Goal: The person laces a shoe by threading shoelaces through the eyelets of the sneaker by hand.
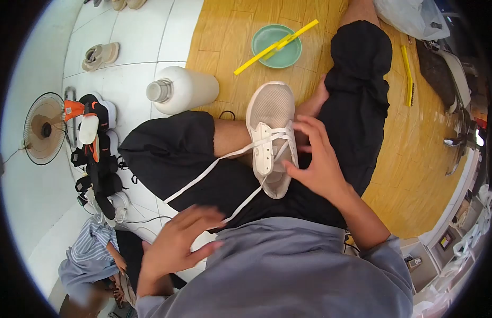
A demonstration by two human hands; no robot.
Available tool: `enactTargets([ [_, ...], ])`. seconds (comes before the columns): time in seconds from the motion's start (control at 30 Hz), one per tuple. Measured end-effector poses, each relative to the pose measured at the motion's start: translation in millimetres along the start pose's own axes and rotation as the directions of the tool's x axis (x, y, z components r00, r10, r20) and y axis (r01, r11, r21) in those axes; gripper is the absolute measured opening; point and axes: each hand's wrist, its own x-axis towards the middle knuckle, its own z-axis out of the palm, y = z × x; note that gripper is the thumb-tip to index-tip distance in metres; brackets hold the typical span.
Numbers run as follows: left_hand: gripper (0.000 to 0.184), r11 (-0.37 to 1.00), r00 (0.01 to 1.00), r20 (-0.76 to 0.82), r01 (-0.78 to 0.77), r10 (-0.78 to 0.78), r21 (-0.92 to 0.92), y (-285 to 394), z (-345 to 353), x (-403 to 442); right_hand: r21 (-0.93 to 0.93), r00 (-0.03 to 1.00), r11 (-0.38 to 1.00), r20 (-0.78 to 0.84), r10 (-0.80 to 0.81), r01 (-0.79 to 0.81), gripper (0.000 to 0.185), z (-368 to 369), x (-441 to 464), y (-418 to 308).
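A beige mesh sneaker (272, 103) rests on my lap, toe pointing away from me. Its white shoelace (203, 175) is threaded through some eyelets, and two long loose ends trail toward the left. My right hand (321, 161) is at the shoe's right side, fingers apart, with the thumb over the opening and fingertips by the laced edge. Lower left, my left hand (179, 244) hovers with thumb and fingers spread. One lace end passes close to its fingertips; whether they touch, I cannot tell.
Ahead, a yellow-handled brush (251, 62) lies across a green bowl (262, 34), near a white bottle (190, 90). Another yellow brush (407, 74) lies right. Shoes on a rack (100, 153), a fan (45, 129) and another person (89, 259) are left. A plastic bag (410, 18) is upper right.
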Motion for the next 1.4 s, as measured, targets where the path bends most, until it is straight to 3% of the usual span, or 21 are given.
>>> enactTargets([
  [0.07, 0.056, 0.963, 0.945, -0.295, -0.199, 0.140, -0.182, 9, 18, 52, -0.201, 0.958, 0.938, 0.003, -0.288, 0.283, 0.048, 2, -10, 3],
  [0.1, 0.067, 0.970, 0.913, -0.370, -0.224, 0.174, -0.094, 8, 32, 77, -0.302, 0.907, 0.862, 0.025, -0.421, 0.408, 0.047, 2, -15, 4],
  [0.13, 0.082, 0.982, 0.897, -0.411, -0.190, 0.164, -0.023, 4, 47, 100, -0.330, 0.894, 0.833, 0.107, -0.434, 0.444, 0.044, 2, -22, 1],
  [0.23, 0.098, 0.985, 0.826, -0.539, -0.167, 0.163, 0.042, -12, 78, 157, -0.567, 0.894, 0.692, 0.245, -0.376, 0.447, 0.034, 7, -32, 0],
  [0.27, 0.098, 0.982, 0.822, -0.542, -0.188, 0.175, 0.033, -18, 81, 169, -0.614, 0.890, 0.652, 0.223, -0.397, 0.445, 0.024, 17, -34, 12],
  [0.33, 0.097, 0.977, 0.813, -0.551, -0.214, 0.187, 0.014, -28, 84, 182, -0.637, 0.877, 0.620, 0.206, -0.435, 0.457, 0.020, 24, -29, 19],
  [0.47, 0.086, 0.848, 0.845, -0.532, -0.326, 0.062, -0.418, -43, 75, 176, -0.507, 0.849, 0.696, 0.163, -0.502, 0.509, 0.018, 17, -27, 21],
  [0.6, 0.085, 0.839, 0.788, -0.616, -0.346, 0.016, -0.421, -50, 87, 172, -0.297, 0.867, 0.814, 0.142, -0.478, 0.498, 0.025, 3, -34, 33],
  [0.7, 0.083, 0.836, 0.777, -0.629, -0.338, -0.011, -0.433, -52, 94, 174, -0.273, 0.872, 0.829, 0.120, -0.474, 0.488, 0.026, 2, -40, 34],
  [0.8, 0.074, 0.838, 0.881, -0.473, -0.260, 0.003, -0.480, -58, 90, 166, -0.331, 0.827, 0.760, 0.156, -0.540, 0.559, 0.025, 2, -36, 27],
  [0.93, 0.070, 0.980, 0.916, -0.402, -0.083, 0.002, -0.183, -42, 68, 134, -0.336, 0.800, 0.728, 0.177, -0.574, 0.597, 0.024, 6, -33, 15],
  [1.03, 0.055, 0.960, 0.967, -0.144, 0.177, -0.211, -0.215, -37, 40, 112, -0.316, 0.798, 0.741, 0.101, -0.595, 0.593, 0.024, 6, -31, 19],
  [1.07, 0.029, 0.968, 0.939, -0.302, 0.091, -0.162, -0.235, -46, 46, 107, -0.323, 0.799, 0.743, 0.085, -0.595, 0.587, 0.024, 7, -28, 19],
  [1.2, 0.008, 0.992, 0.803, -0.592, 0.010, 0.069, 0.129, -44, 27, 98, -0.383, 0.827, 0.749, 0.078, -0.557, 0.541, 0.027, 8, -15, 14],
  [1.3, 0.008, 0.949, 0.816, -0.555, 0.028, 0.159, 0.314, -46, 7, 80, -0.439, 0.891, 0.780, 0.140, -0.431, 0.446, 0.029, 12, -10, 4],
  [1.33, 0.009, 0.953, 0.852, -0.507, 0.036, 0.128, 0.301, -48, 3, 68, -0.458, 0.913, 0.790, 0.165, -0.374, 0.407, 0.030, 11, -8, 2],
  [1.4, 0.011, 0.992, 0.965, -0.261, 0.050, -0.019, 0.115, -54, -11, 34, -0.471, 0.898, 0.765, 0.251, -0.360, 0.439, 0.031, 7, -5, -1],
])
